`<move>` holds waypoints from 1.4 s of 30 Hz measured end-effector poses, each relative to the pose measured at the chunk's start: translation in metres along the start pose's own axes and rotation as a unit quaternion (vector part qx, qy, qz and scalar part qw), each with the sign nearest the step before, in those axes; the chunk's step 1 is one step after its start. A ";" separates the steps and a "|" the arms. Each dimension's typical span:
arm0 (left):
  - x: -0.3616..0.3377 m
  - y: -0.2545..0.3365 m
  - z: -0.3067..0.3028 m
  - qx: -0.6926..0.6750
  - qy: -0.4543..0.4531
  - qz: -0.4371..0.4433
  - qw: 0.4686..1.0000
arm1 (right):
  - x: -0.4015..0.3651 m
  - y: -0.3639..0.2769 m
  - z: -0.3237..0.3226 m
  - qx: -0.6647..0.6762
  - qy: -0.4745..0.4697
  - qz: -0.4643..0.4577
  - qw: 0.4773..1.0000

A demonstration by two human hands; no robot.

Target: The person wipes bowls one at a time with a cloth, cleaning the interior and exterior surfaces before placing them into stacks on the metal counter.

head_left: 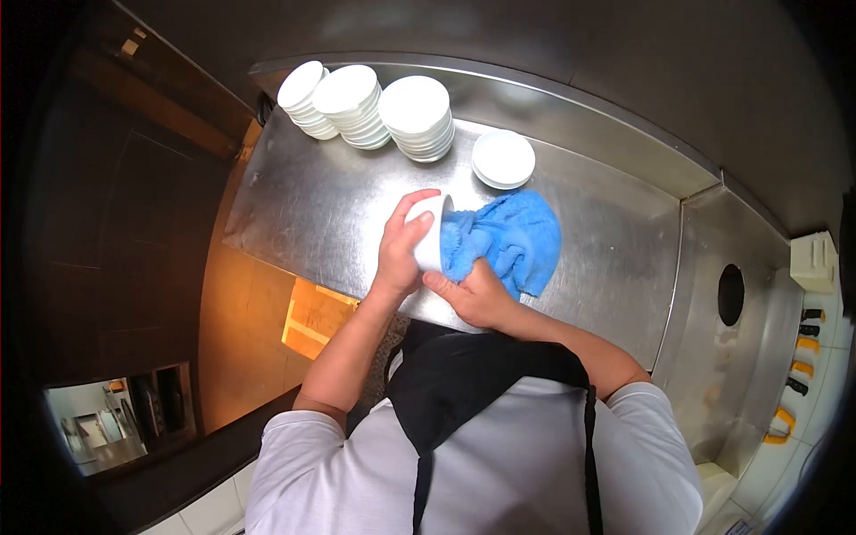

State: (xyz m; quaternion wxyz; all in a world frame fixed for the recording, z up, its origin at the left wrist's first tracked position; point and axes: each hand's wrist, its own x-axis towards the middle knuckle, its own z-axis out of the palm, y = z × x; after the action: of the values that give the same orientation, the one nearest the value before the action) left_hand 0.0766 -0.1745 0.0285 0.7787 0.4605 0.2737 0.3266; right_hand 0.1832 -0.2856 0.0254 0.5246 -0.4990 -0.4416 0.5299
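step: wiping inside white cup (430, 234) | left hand (401, 254) grip clenched round cup | right hand (477, 296) grip grasping blue cloth (513, 236) | next: probably rotate cup above worktop (321, 205)

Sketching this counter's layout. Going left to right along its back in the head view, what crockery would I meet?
Left bowl stack → middle bowl stack → right bowl stack → low saucer stack.
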 end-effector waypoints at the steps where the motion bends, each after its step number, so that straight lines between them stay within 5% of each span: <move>1: 0.003 0.001 0.002 -0.072 0.021 -0.029 0.997 | -0.001 0.000 0.000 -0.101 0.028 -0.105 0.989; 5: 0.007 0.029 -0.004 -0.287 -0.059 -0.255 0.922 | 0.015 0.008 -0.025 -0.335 0.037 -0.342 0.877; 9: 0.006 0.030 -0.002 -0.275 -0.059 -0.162 0.946 | 0.011 -0.031 -0.032 -0.174 0.074 -0.202 0.961; 12: 0.005 0.024 -0.001 -0.226 -0.082 -0.092 0.966 | 0.011 -0.051 -0.038 -0.023 0.160 -0.199 0.967; 15: -0.006 0.022 0.005 -0.264 -0.149 -0.080 0.950 | 0.029 -0.043 -0.054 0.086 0.292 -0.046 0.952; 18: -0.010 0.015 0.011 -0.257 -0.130 -0.066 0.955 | 0.038 -0.020 -0.051 0.104 0.426 -0.098 0.893; 19: -0.011 0.016 0.012 -0.272 -0.110 -0.068 0.953 | 0.038 0.007 -0.056 0.202 0.396 -0.121 0.887; 20: -0.011 0.017 0.012 -0.287 -0.089 -0.073 0.951 | 0.032 0.019 -0.052 0.082 0.335 -0.162 0.925; 22: -0.006 0.000 0.006 -0.163 -0.066 -0.034 0.984 | 0.012 0.027 -0.035 -0.162 0.195 -0.227 0.940; 24: -0.015 -0.007 0.018 0.070 -0.025 0.038 0.997 | 0.018 0.016 -0.015 -0.246 0.212 -0.282 0.903; 26: -0.017 -0.013 0.013 0.305 -0.044 0.160 0.938 | 0.024 -0.006 -0.012 -0.354 0.218 -0.304 0.857; 29: -0.031 -0.021 0.015 0.148 -0.039 0.055 0.987 | 0.038 -0.032 -0.026 -0.098 0.209 -0.200 0.952; 31: -0.037 -0.015 0.020 0.212 -0.063 0.111 0.969 | 0.045 -0.048 -0.040 0.118 0.216 -0.054 0.968; 32: -0.039 -0.009 0.024 0.242 -0.074 0.140 0.957 | 0.048 -0.052 -0.047 0.224 0.212 0.021 0.951; 36: -0.020 -0.013 0.028 0.363 -0.103 0.360 0.853 | 0.058 -0.025 -0.052 0.495 0.158 0.047 0.853; 41: 0.011 0.002 0.023 0.522 -0.062 0.415 0.743 | 0.034 0.002 -0.049 0.231 0.234 0.126 0.936; 42: 0.018 0.008 0.023 0.529 -0.051 0.419 0.736 | 0.033 -0.001 -0.043 0.276 0.246 0.096 0.924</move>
State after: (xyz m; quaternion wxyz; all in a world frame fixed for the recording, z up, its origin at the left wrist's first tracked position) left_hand 0.1026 -0.1702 0.0436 0.2072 0.8822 0.1413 0.3986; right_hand 0.2277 -0.2548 0.0197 0.6802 -0.4895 -0.0850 0.5389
